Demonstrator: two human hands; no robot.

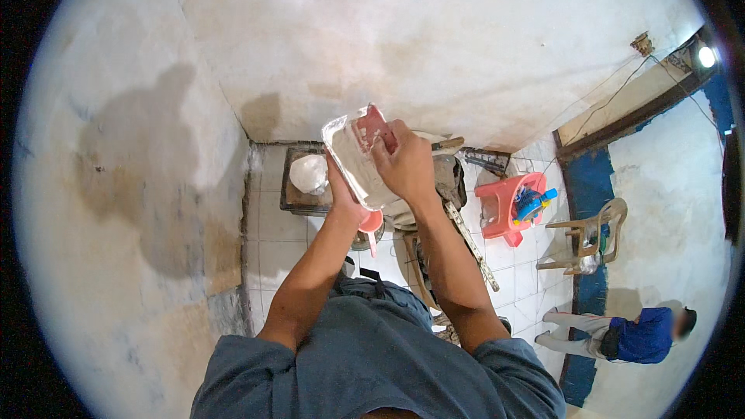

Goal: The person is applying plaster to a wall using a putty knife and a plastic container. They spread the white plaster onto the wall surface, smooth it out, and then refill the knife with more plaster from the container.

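Note:
My left hand (341, 192) is closed round the side of a shallow, silvery-white tray (358, 178) and holds it up before me, tilted. A layer of whitish paste coats its inside. In my right hand (407, 167) is a red putty spreader (371, 129), gripped by its near end. The spreader's flat blade lies over the far part of the tray, with whitish smears on it. Just below my left hand shows a pink dipper (372, 223) with a handle; whether it touches anything there I cannot tell.
A white bundle (309, 174) sits on a dark box (292, 203) by the wall. To the right stand a pink plastic stool (492, 200) bearing a blue bottle (531, 205), and a beige plastic chair (601, 239). A person in blue (646, 334) is at the far right.

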